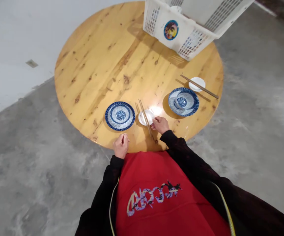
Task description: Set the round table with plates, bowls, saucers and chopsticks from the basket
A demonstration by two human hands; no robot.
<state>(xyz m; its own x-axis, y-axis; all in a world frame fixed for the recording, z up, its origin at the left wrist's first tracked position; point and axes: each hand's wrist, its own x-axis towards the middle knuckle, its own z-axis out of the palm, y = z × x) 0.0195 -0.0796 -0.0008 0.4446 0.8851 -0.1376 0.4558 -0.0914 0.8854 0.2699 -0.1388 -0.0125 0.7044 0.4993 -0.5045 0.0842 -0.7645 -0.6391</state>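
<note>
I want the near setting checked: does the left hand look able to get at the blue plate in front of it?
Probably yes. The left hand rests at the table edge just below the blue plate, with only bare wood between them. The chopsticks and right hand lie off to the side.

Soft even daylight, glare patch on the table (156,109), wide-angle edge distortion.
</note>
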